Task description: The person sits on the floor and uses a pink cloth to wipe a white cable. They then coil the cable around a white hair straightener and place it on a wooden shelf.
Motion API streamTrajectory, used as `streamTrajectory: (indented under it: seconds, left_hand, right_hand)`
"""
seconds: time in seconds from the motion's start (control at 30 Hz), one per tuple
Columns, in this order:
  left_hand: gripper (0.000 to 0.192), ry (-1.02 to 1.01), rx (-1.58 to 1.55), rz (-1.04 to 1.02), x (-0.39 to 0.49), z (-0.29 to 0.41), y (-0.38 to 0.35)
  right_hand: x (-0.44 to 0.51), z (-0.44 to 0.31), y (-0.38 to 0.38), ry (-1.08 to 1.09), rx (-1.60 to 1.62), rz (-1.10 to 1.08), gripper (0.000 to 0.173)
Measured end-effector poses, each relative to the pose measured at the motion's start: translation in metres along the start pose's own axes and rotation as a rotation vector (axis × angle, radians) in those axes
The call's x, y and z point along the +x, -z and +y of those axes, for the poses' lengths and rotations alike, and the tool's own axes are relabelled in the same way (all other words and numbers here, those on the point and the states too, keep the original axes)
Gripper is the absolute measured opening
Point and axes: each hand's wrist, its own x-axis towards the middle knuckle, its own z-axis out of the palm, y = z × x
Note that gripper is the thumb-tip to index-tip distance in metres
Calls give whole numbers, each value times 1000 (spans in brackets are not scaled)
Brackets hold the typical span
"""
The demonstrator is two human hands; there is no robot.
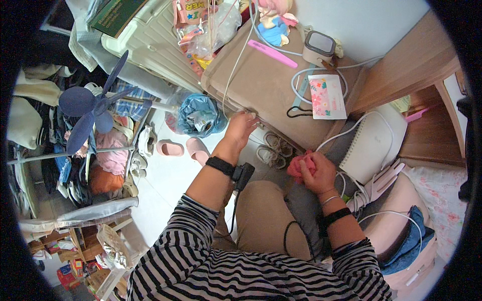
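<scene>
My right hand (320, 174) is closed around a crumpled red-pink cloth (301, 165), held above the dark grey seat beside my knee. At the front edge of the brown cabinet (250, 79), my left hand (241, 129) touches or lies very near the rim, fingertips pointing away from me. Whether its fingers grip anything there is unclear. On the cabinet top lie a pink nail file (273, 53), a floral packet (327, 96), a teal strip (302, 90) and a small beige device with a grey screen (319, 48).
A blue-lined bin (201, 114) stands left of my left hand, near pink slippers (170, 148) and sneakers (276, 145). White cables (361, 120) loop past a spiral notebook (371, 141) at right. A blue-bladed fan (98, 107) stands at left. A figurine (276, 28) sits at the back.
</scene>
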Motion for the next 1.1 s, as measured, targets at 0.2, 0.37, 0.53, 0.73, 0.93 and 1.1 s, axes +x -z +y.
streamTrajectory:
  seconds: [0.2,0.37,0.53,0.73,0.93,1.1]
  left_hand:
    - [44,-7,207,25,0,7,-5]
    - [50,46,229,107,-4,-1,0]
    - [39,154,160,155,10,-11,-1]
    - [26,281,-76,143,36,-39,-5]
    - [38,301,-108,-27,35,-61,4]
    - [42,117,318,190,43,-75,18]
  right_hand:
    - [-1,3,-2,32,-34,13,24]
    - [-1,1,-1,36,-43,25,23]
    - [0,1,0,29,-26,10,23]
    - [0,0,-1,23,-35,5,23]
    - [0,-1,0,29,-33,3,21]
    - [0,1,-2,24,-24,11,21]
